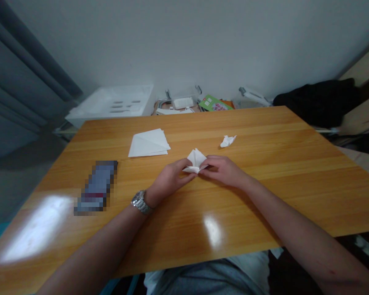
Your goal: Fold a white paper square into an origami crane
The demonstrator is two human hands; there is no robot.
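Between my two hands, over the middle of the wooden table (pixel 233 213), is a small piece of folded white paper (pixel 197 158) with creased, pointed flaps. My left hand (pixel 171 177) is closed on its left side, thumb and fingers pinching a flap. On the other side my right hand (pixel 226 170) pinches the right flap. Some fingertips are hidden behind the paper. A metal watch (pixel 140 201) is on my left wrist. Just beyond my right hand lies a small folded white paper figure (pixel 228 141). Several white paper sheets (pixel 149 143) lie beyond my left hand, the top one creased.
A blurred-out phone (pixel 97 186) lies on the table's left. Past the far edge are a white plastic tray (pixel 110 98), a green booklet (pixel 215 103) and assorted items. Dark cloth (pixel 316 102) is heaped at the far right. A grey curtain (pixel 15 69) hangs at the left.
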